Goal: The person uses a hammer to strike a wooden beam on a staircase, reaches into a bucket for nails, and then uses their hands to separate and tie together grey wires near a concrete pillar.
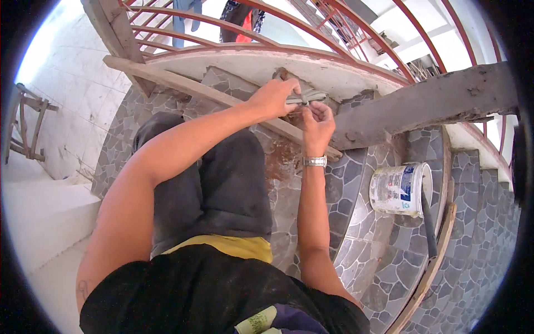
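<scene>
Both my hands meet in front of me, over a gap in the stone-patterned tiles beside the low white curb. Between them is a bundle of grey-green cord or strap (315, 97), folded into flat loops and drawn in at its middle; its exact kind is hard to make out. My left hand (275, 98) reaches across from the left, its fingers closed at the bundle's middle and left end. From below, my right hand (319, 123), with a metal watch (315, 161) on the wrist, pinches the bundle near its middle. The fingertips partly hide the cord there.
A long wooden plank (189, 86) lies under my forearm. To the right, a thick grey beam (423, 100) slants across the steps. A white bucket (389, 189) lies tipped on a tiled step with a dark handle (429, 228) sticking out. Red metal railings (222, 21) curve along the far side.
</scene>
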The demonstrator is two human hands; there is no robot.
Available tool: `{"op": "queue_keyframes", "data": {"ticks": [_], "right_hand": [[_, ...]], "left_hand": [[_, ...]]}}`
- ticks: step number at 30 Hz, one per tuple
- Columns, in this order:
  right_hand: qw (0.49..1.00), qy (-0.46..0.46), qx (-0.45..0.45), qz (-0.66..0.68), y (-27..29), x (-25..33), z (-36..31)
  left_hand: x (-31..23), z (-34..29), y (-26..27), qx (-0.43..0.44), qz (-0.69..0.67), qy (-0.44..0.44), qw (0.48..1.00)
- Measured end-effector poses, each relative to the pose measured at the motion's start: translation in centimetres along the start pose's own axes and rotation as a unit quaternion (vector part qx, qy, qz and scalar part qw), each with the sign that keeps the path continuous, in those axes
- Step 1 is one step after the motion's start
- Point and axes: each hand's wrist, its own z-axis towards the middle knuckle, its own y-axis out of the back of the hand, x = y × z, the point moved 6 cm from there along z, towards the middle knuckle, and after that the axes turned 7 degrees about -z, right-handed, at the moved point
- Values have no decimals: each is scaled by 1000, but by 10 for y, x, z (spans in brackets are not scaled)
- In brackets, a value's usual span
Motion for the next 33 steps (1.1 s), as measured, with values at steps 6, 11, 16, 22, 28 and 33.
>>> {"op": "queue_keyframes", "data": {"ticks": [6, 11, 16, 22, 28, 33], "right_hand": [[972, 101, 9, -213, 30, 9, 12], [960, 143, -39, -237, 19, 32, 6], [981, 100, -34, -164, 12, 13, 8], [957, 136, -38, -255, 13, 17, 0], [975, 131, -57, -169, 3, 20, -4], [969, 185, -81, -138, 6, 19, -9]], "left_hand": [[-10, 2, 8, -26, 20, -67, 997], [-14, 0, -2, 47, 53, -15, 997], [-10, -2, 0, 37, 53, -28, 997], [-13, -4, -5, 123, 3, -12, 992], [-3, -5, -11, 106, -33, -43, 993], [1, -3, -12, 129, -66, 11, 989]]}}
